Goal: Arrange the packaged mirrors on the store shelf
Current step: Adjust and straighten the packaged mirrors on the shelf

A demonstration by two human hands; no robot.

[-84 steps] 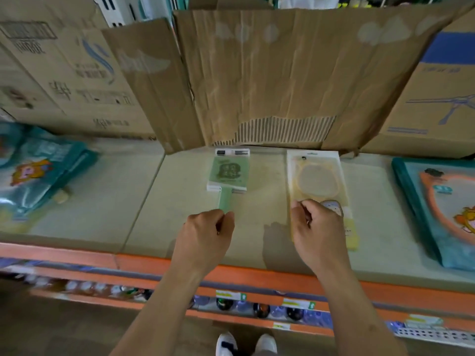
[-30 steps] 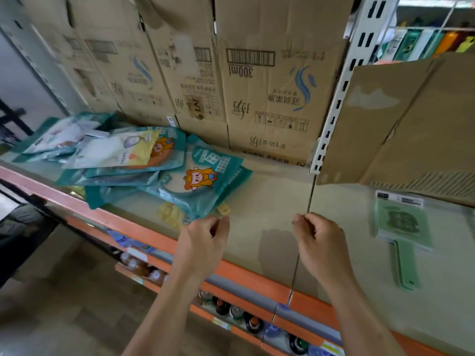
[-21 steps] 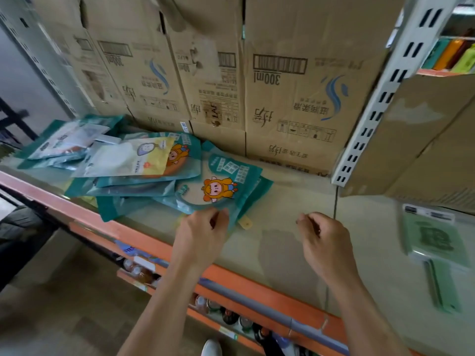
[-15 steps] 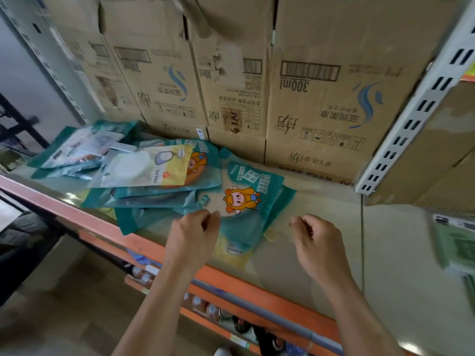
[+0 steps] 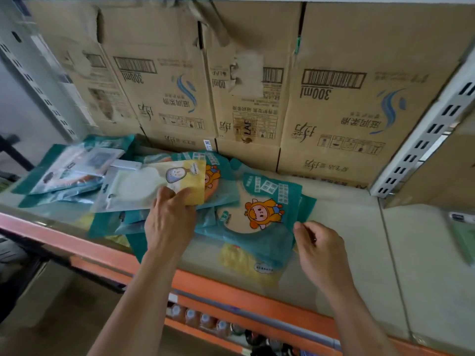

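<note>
Several teal packaged mirrors lie in a loose overlapping pile on the left half of the shelf (image 5: 344, 242). On top lies a yellow-and-white mirror package (image 5: 138, 187). My left hand (image 5: 169, 222) grips this package at its front edge. To its right lies a teal package with an orange cartoon figure (image 5: 259, 214). My right hand (image 5: 320, 249) hovers loosely curled, fingertips at that package's right edge, holding nothing. A green handled mirror in its package (image 5: 462, 235) lies blurred at the far right.
Tall cardboard boxes (image 5: 334, 104) line the back of the shelf. A slotted white upright (image 5: 421, 140) stands at the right. The shelf has an orange front rail (image 5: 231, 291), and small bottles (image 5: 200, 319) stand on the shelf below.
My view and both hands have shifted left from the two laid-out mirrors to the teal pile. My left hand has reached forward and taken hold of the yellow-and-white package.
</note>
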